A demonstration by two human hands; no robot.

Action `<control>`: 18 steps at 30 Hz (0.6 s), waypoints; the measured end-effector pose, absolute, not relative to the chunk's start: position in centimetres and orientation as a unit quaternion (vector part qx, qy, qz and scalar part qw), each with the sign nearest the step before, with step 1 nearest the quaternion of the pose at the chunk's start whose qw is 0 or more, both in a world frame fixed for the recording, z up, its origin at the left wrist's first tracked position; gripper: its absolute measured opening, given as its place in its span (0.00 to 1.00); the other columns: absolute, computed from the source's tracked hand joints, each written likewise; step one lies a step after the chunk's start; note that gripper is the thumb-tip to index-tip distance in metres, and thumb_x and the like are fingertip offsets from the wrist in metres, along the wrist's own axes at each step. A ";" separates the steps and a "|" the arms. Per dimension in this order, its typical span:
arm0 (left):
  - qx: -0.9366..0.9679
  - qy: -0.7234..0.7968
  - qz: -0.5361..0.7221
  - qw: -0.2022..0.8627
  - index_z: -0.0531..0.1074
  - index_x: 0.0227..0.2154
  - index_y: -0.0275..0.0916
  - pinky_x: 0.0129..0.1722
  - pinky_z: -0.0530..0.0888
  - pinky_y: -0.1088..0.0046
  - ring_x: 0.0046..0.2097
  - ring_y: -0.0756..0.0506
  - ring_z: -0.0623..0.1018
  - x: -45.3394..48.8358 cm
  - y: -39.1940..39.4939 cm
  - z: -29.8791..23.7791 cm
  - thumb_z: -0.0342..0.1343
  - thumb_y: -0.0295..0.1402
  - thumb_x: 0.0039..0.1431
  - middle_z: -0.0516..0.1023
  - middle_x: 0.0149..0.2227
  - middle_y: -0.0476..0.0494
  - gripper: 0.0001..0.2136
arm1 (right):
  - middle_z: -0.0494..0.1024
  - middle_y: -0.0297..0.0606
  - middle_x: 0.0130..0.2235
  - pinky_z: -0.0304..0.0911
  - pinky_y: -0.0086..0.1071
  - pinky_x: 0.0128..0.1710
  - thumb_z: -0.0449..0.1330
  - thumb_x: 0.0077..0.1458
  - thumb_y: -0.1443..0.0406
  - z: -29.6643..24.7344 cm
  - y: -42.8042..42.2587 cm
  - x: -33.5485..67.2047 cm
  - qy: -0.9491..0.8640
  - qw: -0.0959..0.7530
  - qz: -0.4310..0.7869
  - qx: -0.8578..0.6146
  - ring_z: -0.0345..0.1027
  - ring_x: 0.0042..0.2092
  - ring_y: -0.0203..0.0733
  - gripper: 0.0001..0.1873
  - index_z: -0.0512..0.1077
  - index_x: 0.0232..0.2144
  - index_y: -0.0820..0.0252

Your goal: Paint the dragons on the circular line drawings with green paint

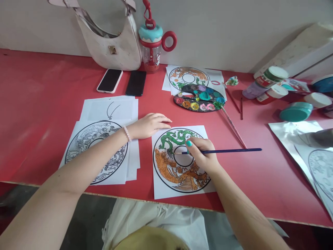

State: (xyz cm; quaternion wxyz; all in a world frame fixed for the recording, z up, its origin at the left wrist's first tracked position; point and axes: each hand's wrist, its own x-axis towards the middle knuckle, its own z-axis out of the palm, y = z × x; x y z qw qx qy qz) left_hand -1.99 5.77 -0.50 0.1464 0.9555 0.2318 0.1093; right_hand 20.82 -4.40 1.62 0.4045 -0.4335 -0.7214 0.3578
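Observation:
My right hand point(203, 152) is closed around a thin blue paintbrush point(229, 150), whose tip points left over the picture beneath it. That picture is a white sheet point(158, 189) with a ring design, a green dragon point(171, 138) at the top and an orange phoenix point(166, 170) below. Flat beside the sheet's upper left corner lies my left hand point(149, 125), fingers stretched out and holding nothing. Under my left forearm is a stack of uncoloured ring drawings point(78, 139). Beyond the painted sheet sits a black paint palette point(199, 98) with several colours in its wells.
Two phones point(110, 81), a white handbag point(111, 48) and a red-handled cup point(151, 52) stand at the back. Another coloured sheet point(169, 74) lies partly under the palette. A second brush point(234, 127) leans on the palette. Paint bottles point(272, 78) and jars point(296, 111) crowd the right.

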 end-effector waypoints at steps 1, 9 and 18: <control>0.955 0.231 0.111 0.147 0.69 0.51 0.46 0.58 0.60 0.61 0.59 0.44 0.64 -2.0 5.8 -0.5 0.44 0.25 0.66 0.67 0.58 0.48 0.16 | 0.53 0.28 0.17 0.45 0.29 0.21 0.49 0.62 0.58 1.6 -4.4 20.8 -0.720 0.405 0.355 -0.437 0.45 0.20 0.29 0.24 0.53 0.16 0.59; 0.956 0.228 0.115 0.147 0.70 0.51 0.44 0.57 0.61 0.60 0.58 0.43 0.64 -2.0 5.8 -0.4 0.44 0.25 0.66 0.68 0.58 0.46 0.16 | 0.52 0.28 0.17 0.44 0.29 0.21 0.49 0.61 0.59 1.8 -4.5 20.8 -0.723 0.406 0.358 -0.430 0.45 0.20 0.29 0.24 0.53 0.15 0.58; 0.954 0.231 0.112 0.153 0.70 0.51 0.45 0.57 0.60 0.62 0.58 0.44 0.64 -1.9 5.7 -0.3 0.44 0.25 0.66 0.68 0.58 0.47 0.16 | 0.53 0.28 0.17 0.45 0.30 0.22 0.50 0.61 0.58 1.9 -4.6 20.7 -0.711 0.414 0.363 -0.437 0.46 0.20 0.29 0.24 0.54 0.15 0.59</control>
